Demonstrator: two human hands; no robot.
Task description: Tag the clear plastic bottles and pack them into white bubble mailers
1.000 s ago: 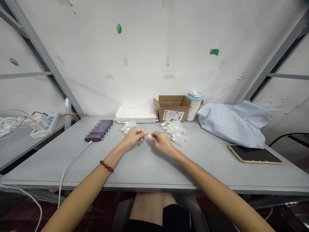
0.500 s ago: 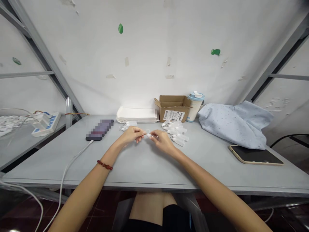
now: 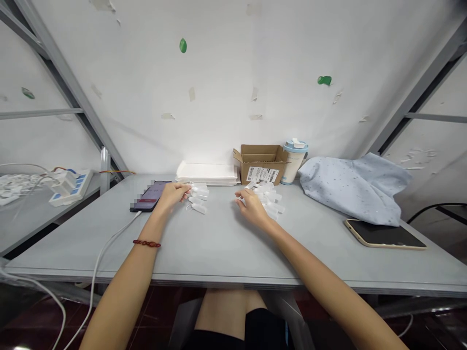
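Observation:
My left hand (image 3: 176, 194) is at the left group of translucent white plastic tags (image 3: 199, 193), its thumb and fingertips pinched at the loop end of one tag. These tags are small and elongated, with thin loops at their left ends. One tag (image 3: 199, 208) lies nearest me, slightly apart from the others. My right hand (image 3: 251, 206) is just left of a second group of similar tags (image 3: 272, 198), fingers bent and a little apart, with nothing visible between them. That hand partly covers this group.
Behind the tags are a stack of white trays (image 3: 207, 174), an open cardboard box (image 3: 262, 165) and a lidded cup (image 3: 294, 163). A charging phone (image 3: 149, 197) lies left. Right are light blue cloth (image 3: 353, 187) and another phone (image 3: 386, 234). A white cable (image 3: 104, 248) crosses the table edge.
My hands have moved apart from the small white piece they both held mid-table. The left went left to the left tags; the right moved slightly right and its fingers loosened.

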